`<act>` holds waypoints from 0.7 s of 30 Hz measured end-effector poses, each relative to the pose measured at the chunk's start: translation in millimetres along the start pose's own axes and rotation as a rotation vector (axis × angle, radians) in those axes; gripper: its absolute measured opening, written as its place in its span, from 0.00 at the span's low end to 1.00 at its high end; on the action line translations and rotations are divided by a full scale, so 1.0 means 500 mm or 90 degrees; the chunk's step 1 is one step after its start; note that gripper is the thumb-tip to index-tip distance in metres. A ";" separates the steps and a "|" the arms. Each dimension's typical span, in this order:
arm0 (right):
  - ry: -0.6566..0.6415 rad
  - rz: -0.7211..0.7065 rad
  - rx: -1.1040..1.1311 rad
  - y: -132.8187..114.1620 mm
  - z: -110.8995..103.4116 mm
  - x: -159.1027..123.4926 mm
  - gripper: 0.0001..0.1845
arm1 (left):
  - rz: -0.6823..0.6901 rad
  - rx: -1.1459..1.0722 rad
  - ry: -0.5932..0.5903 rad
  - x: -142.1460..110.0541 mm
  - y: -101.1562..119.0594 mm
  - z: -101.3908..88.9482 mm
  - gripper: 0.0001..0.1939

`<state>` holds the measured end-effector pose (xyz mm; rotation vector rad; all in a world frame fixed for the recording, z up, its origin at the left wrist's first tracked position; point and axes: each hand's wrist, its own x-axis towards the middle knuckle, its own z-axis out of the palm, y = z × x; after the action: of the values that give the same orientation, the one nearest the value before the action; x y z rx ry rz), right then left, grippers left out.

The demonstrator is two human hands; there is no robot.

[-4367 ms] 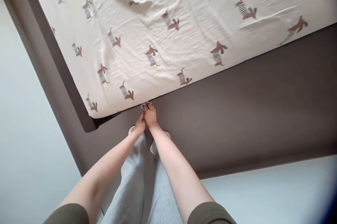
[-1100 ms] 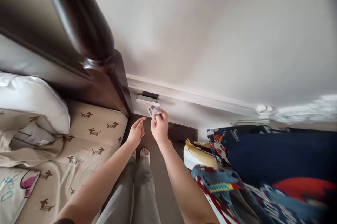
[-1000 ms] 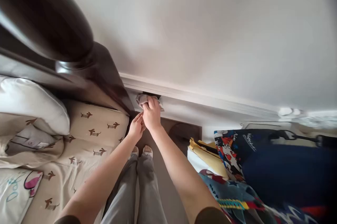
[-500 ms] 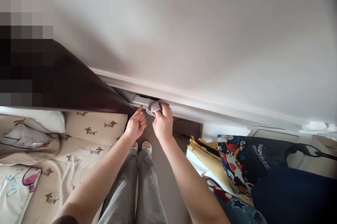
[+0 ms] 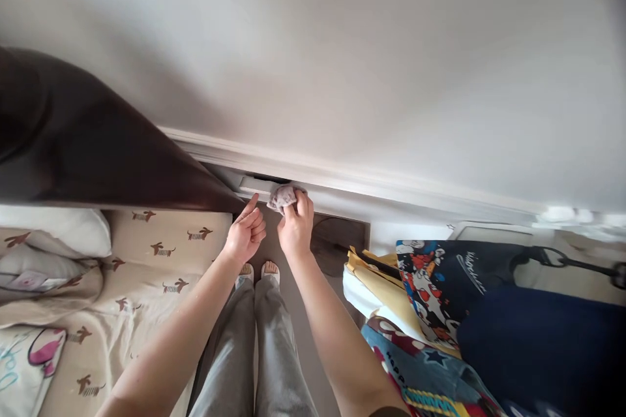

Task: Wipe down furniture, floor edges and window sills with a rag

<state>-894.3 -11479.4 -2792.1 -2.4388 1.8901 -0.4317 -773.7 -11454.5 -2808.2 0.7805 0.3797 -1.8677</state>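
In the head view my right hand (image 5: 296,226) is closed on a crumpled greyish-mauve cloth (image 5: 282,196). The cloth rests against a white ledge (image 5: 257,185) low on the wall, with a dark gap behind it. Just left of it, my left hand (image 5: 246,234) has one finger stretched up to the ledge's lower edge, while its other fingers are curled in. Nothing shows in that hand, and whether the fingertip touches the ledge I cannot tell.
A dark brown bed headboard (image 5: 112,149) rises at left, beside a bed with a dachshund-print sheet (image 5: 161,273). Patterned clothes and bags (image 5: 435,286) hang or lie at right. White moulding (image 5: 352,185) crosses the wall. My feet (image 5: 270,268) stand in the narrow gap.
The view has shifted slightly, so the scene sits a little further left. The cloth looks bunched differently under my right hand. My left hand keeps its pose.
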 end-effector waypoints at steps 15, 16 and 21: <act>-0.129 0.692 1.019 -0.136 -0.222 -0.181 0.13 | -0.106 0.163 -0.005 -0.241 -0.009 -0.058 0.24; -0.151 0.662 1.027 -0.153 -0.245 -0.183 0.13 | -0.104 0.172 -0.011 -0.265 -0.007 -0.059 0.24; -0.223 0.403 0.861 -0.207 -0.375 -0.180 0.13 | -0.051 0.215 -0.026 -0.398 0.034 -0.035 0.25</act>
<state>-860.5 -11338.7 -2610.5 -0.9269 1.3181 -0.7872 -700.9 -11312.8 -2686.6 0.9620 0.0686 -2.0491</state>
